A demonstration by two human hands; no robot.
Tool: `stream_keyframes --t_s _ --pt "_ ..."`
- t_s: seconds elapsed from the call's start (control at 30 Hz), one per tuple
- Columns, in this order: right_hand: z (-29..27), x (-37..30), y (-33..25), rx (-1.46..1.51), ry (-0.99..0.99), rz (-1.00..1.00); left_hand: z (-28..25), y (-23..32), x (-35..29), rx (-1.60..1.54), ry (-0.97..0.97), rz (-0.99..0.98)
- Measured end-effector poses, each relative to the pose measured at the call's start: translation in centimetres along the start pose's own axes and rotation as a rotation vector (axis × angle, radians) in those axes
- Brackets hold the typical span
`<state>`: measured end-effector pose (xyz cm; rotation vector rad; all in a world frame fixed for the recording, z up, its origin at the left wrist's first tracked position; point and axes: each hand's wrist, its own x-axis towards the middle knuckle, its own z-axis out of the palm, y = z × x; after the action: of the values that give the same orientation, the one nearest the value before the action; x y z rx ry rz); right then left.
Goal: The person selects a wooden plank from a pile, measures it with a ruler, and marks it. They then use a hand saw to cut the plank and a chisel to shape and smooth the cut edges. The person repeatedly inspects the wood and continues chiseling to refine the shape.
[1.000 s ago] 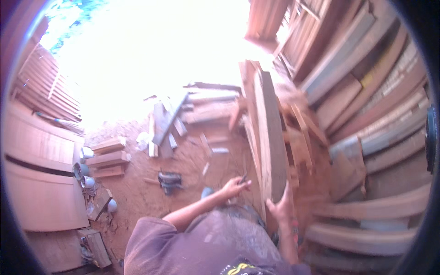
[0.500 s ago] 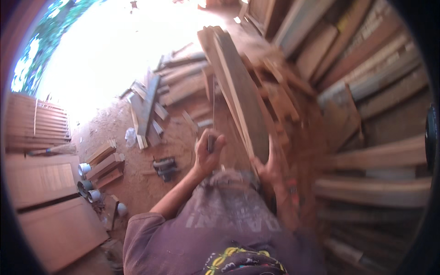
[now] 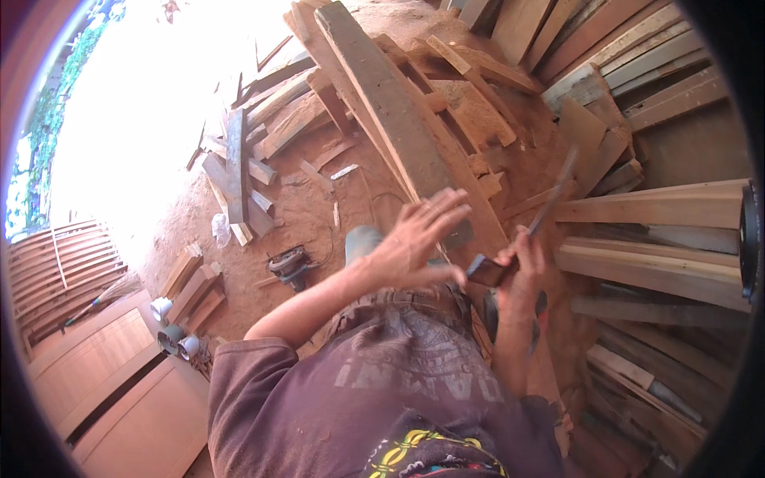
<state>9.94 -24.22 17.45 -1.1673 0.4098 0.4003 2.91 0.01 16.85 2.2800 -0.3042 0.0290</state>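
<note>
- My left hand (image 3: 414, 243) is spread wide, fingers apart and thumb out, with nothing in it that I can see. It is at the near end of the long plank (image 3: 390, 111); I can't tell whether it touches the wood.
- My right hand (image 3: 522, 275) is closed round a hand tool (image 3: 488, 272) with a dark handle and a long, narrow blade, which points up and away to the right, clear of the plank.
- The plank runs from in front of my waist away toward the upper left, with another board (image 3: 307, 28) just along its left side. Rough wooden framing (image 3: 478, 103) is to its right; what bears the plank's weight is hidden from me.
- How far along: the plank is laid out before me and the tool is in hand, so I judge the setting-up mostly done. I see no fresh cut or mark on the plank, though my left hand covers part of its near end.
- With the blade off the wood, I judge the work on the plank is left to do; how much, I can't tell.
- A power tool (image 3: 291, 267) sits on the dirt floor (image 3: 295, 207) to my left, out of use.
</note>
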Motion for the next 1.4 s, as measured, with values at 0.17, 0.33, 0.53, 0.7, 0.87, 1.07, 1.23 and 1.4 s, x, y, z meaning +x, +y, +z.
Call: stream_keyframes --t_s 0.17,0.33,0.53,0.7,0.87,1.07,1.23,1.4 --pt "-1.3 -0.7 -2.9 -0.107 0.258 -0.164 -2.4 -11.0 2.0 0.54 -0.089 -0.072" --pt "-0.3 -3.0 -1.2 -0.21 0.428 -0.267 -8.3 -15.5 4.0 0.553 -0.075 -0.105" --pt "3.6 -4.8 0.7 -0.264 0.596 -0.352 -13.2 -19.9 3.6 0.559 -0.013 -0.075" --pt "0.8 -7.9 1.5 -0.275 0.806 -0.468 -13.4 -20.2 3.7 0.323 0.037 -0.094" --pt "-1.0 -12.4 -0.2 -0.294 1.06 -0.492 -12.7 -19.7 3.6 0.234 -0.002 -0.162" --pt "-8.0 -15.9 1.1 -0.387 1.263 -0.598 -11.4 -20.1 3.6 0.096 0.035 -0.039" --pt "-10.3 -17.5 1.9 -0.823 1.535 -0.301 -10.9 -19.6 3.4 0.191 0.02 -0.048" --pt "-22.8 -21.0 2.5 -1.148 1.634 -0.403 -6.9 -18.5 1.6 -0.146 0.081 -0.19"
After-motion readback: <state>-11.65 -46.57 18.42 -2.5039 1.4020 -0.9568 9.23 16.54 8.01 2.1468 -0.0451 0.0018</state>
